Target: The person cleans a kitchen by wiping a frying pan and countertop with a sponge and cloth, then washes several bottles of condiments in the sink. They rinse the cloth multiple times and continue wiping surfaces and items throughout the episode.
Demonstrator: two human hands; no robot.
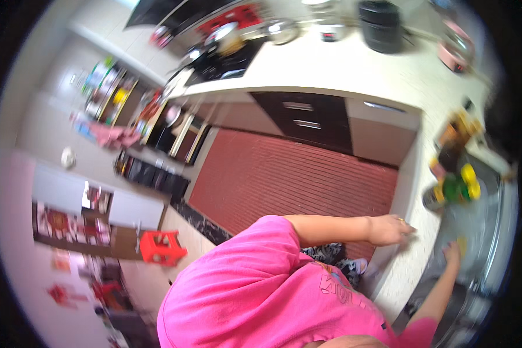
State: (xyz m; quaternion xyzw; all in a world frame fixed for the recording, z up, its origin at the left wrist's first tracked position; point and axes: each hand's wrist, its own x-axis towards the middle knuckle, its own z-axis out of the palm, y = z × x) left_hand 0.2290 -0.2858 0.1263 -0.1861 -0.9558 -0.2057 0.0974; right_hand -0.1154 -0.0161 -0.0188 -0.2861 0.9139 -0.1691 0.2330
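My left hand (389, 229), with a ring on a finger, rests at the edge of the pale countertop (393, 278); nothing shows in it. Lower right, my right hand (452, 253) reaches into the metal sink (478, 217). Its fingers are on a blurred yellow piece (462, 245), perhaps a sponge or cloth. Beyond the hands, by the sink's edge, stand a green bottle with a yellow cap (454, 188) and a dark container with a yellow band (433, 196). My pink sleeves show on both arms.
Along the far counter are a hob (230, 65) with a pot (228, 39), a black bin-like appliance (379, 26) and a pink cooker (456, 48). A red ribbed mat (296, 182) covers the floor. A red plastic stool (162, 248) stands at left.
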